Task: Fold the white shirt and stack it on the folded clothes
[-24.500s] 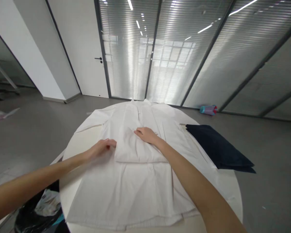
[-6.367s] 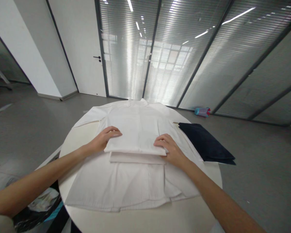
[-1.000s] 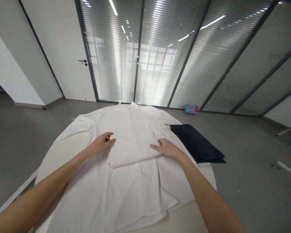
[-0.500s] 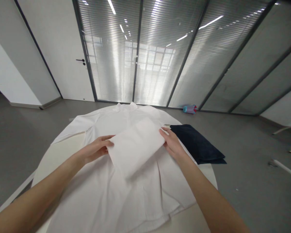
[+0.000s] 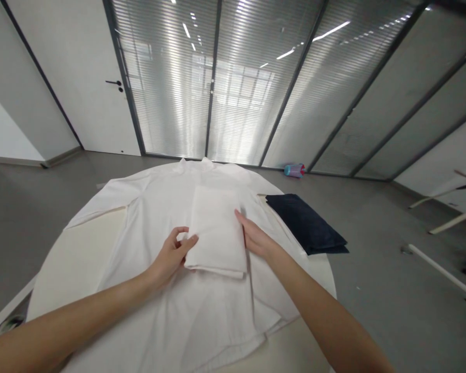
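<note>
A folded white cloth (image 5: 216, 233), a neat rectangle, lies over the front of a white long-sleeved shirt (image 5: 157, 207) spread out with its collar at the far side. My left hand (image 5: 174, 254) is closed on the cloth's left edge, thumb on top and the other fingers partly hidden. Along the right edge, my right hand (image 5: 254, 237) holds the cloth from the side with its fingers nearly straight. Whether the cloth rests fully on the shirt or is slightly raised, I cannot tell.
Under the shirt is a round pale table (image 5: 81, 259). Folded dark navy fabric (image 5: 306, 223) lies at its right edge. A blue and red patterned object (image 5: 294, 170) is on the floor by the glass partition. Pale furniture legs (image 5: 446, 269) stand at the right.
The folded cloth has turned from a slant to nearly straight and come down closer to the shirt. My hands have moved nearer each other, and the camera view has shifted slightly.
</note>
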{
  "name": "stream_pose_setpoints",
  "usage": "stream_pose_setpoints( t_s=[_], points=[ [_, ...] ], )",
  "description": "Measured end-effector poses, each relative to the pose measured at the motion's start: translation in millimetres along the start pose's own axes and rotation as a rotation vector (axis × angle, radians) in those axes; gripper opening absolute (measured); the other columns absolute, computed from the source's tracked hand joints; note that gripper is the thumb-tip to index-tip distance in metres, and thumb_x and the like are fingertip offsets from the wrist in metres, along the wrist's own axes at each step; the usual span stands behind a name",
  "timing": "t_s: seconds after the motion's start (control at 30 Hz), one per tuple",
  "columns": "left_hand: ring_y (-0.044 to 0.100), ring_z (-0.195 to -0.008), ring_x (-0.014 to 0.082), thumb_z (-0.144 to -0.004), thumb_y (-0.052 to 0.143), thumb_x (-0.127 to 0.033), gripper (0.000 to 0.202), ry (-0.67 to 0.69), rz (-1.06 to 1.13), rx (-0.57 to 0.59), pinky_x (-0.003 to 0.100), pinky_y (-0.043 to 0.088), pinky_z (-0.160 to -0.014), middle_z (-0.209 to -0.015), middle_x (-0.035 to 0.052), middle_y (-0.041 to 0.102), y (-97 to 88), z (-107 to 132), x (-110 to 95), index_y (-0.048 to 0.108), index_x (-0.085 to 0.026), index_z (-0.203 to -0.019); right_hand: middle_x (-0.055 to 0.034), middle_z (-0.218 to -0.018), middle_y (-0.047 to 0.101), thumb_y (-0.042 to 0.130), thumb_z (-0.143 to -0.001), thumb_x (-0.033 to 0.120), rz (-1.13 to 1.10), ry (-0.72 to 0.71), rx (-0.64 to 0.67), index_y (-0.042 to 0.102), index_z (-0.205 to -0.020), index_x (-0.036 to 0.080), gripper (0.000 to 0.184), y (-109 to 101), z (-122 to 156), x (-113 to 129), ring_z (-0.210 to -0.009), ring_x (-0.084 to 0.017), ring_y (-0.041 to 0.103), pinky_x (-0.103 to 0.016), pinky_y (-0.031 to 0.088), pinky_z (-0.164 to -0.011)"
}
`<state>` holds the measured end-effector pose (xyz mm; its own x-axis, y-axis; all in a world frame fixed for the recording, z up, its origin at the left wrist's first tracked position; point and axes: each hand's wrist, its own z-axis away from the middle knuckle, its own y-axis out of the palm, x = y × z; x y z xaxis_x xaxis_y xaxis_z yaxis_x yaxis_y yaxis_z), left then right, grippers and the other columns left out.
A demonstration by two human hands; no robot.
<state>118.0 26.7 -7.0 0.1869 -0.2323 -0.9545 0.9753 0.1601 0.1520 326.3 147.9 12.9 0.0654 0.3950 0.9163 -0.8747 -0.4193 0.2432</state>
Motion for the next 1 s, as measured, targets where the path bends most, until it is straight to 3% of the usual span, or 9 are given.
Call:
stream_pose_setpoints(
  t_s=[0.07, 0.27, 0.37, 0.43, 0.53, 0.63, 0.73, 0.83, 1.0],
  points=[
    [0.061, -0.055, 0.0156, -0.072, 0.075, -0.066, 0.066, -0.052, -0.013, 0.065, 0.032, 0.058, -0.048, -0.072, -0.0043, 0.061, 0.9, -0.8, 4.5, 0.042, -0.026, -0.113, -0.0137, -0.112, 0.074, 0.074, -0.081, 0.047, 0.087, 0.068, 0.03, 0.064, -0.117, 0.016, 0.049, -3.0, 0.0, -4.3, -0.108, -0.028, 0.069, -0.046, 0.054, -0.102],
    [0.063, -0.05, 0.0159, -0.07, 0.075, -0.07, 0.065, -0.076, -0.116, 0.217, 0.032, 0.059, -0.046, -0.067, -0.0059, 0.061, -3.0, -0.5, 7.4, 0.04, -0.025, -0.103, -0.0103, -0.126, 0.069, 0.08, -0.073, 0.03, 0.219, -0.027, -0.062, 0.061, -0.115, 0.02, 0.048, -5.7, -2.7, -9.1, -0.111, -0.028, 0.068, -0.048, 0.053, -0.102],
    [0.065, -0.052, 0.0174, -0.074, 0.071, -0.07, 0.062, -0.055, -0.11, 0.256, 0.029, 0.056, -0.044, -0.069, -0.0048, 0.062, -2.6, 0.9, 6.4, 0.042, -0.025, -0.105, -0.0111, -0.125, 0.069, 0.079, -0.071, 0.026, 0.273, -0.066, -0.089, 0.062, -0.113, 0.019, 0.046, -9.0, -0.3, 9.4, -0.107, -0.028, 0.069, -0.047, 0.056, -0.098],
    [0.069, -0.058, 0.0186, -0.076, 0.07, -0.068, 0.06, -0.04, -0.103, 0.307, 0.028, 0.055, -0.044, -0.08, -0.0004, 0.066, -3.0, 1.7, 4.3, 0.045, -0.024, -0.108, -0.0109, -0.125, 0.069, 0.08, -0.07, 0.025, 0.33, -0.125, -0.094, 0.062, -0.113, 0.019, 0.047, -20.5, 9.3, 39.4, -0.104, -0.028, 0.07, -0.045, 0.057, -0.095],
    [0.069, -0.061, 0.0181, -0.075, 0.073, -0.066, 0.058, -0.023, -0.114, 0.361, 0.028, 0.054, -0.046, -0.089, 0.0037, 0.067, -4.6, 1.0, 1.3, 0.052, -0.021, -0.106, -0.0091, -0.119, 0.073, 0.083, -0.069, 0.023, 0.391, -0.193, -0.09, 0.062, -0.118, 0.02, 0.054, -57.9, 36.2, 105.3, -0.097, -0.027, 0.071, -0.043, 0.06, -0.089],
    [0.067, -0.059, 0.0172, -0.071, 0.076, -0.064, 0.058, -0.036, -0.14, 0.37, 0.028, 0.053, -0.045, -0.086, 0.0034, 0.066, -5.1, -1.2, 0.4, 0.055, -0.019, -0.1, -0.0117, -0.117, 0.073, 0.076, -0.078, 0.02, 0.424, -0.239, -0.214, 0.064, -0.121, 0.02, 0.044, -112.4, 66.4, 168.3, -0.092, -0.026, 0.073, -0.042, 0.059, -0.086],
    [0.066, -0.06, 0.0165, -0.071, 0.077, -0.062, 0.056, -0.055, -0.175, 0.389, 0.027, 0.052, -0.046, -0.085, 0.0036, 0.065, -4.5, -2.0, 0.4, 0.057, -0.017, -0.098, -0.0148, -0.124, 0.07, 0.061, -0.089, 0.015, 0.459, -0.255, -0.346, 0.064, -0.124, 0.019, 0.036, -166.8, 83.7, 199.7, -0.092, -0.022, 0.073, -0.036, 0.058, -0.084],
    [0.066, -0.061, 0.0156, -0.073, 0.076, -0.061, 0.054, -0.062, -0.201, 0.406, 0.026, 0.052, -0.049, -0.083, 0.0033, 0.065, -4.4, -1.0, -0.1, 0.058, -0.016, -0.096, -0.0141, -0.126, 0.069, 0.061, -0.087, 0.012, 0.498, -0.181, -0.401, 0.064, -0.126, 0.02, 0.04, -209.5, 81.9, 192.2, -0.094, -0.022, 0.073, -0.035, 0.058, -0.085],
    [0.064, -0.062, 0.0144, -0.074, 0.074, -0.062, 0.053, -0.076, -0.201, 0.434, 0.025, 0.05, -0.049, -0.081, 0.002, 0.064, -5.7, -1.6, 0.7, 0.057, -0.017, -0.096, -0.0134, -0.123, 0.071, 0.077, -0.077, 0.026, 0.573, 0.083, -0.384, 0.065, -0.122, 0.021, 0.047, -248.9, 61.2, 139.7, -0.104, -0.029, 0.072, -0.042, 0.061, -0.089]
  ],
)
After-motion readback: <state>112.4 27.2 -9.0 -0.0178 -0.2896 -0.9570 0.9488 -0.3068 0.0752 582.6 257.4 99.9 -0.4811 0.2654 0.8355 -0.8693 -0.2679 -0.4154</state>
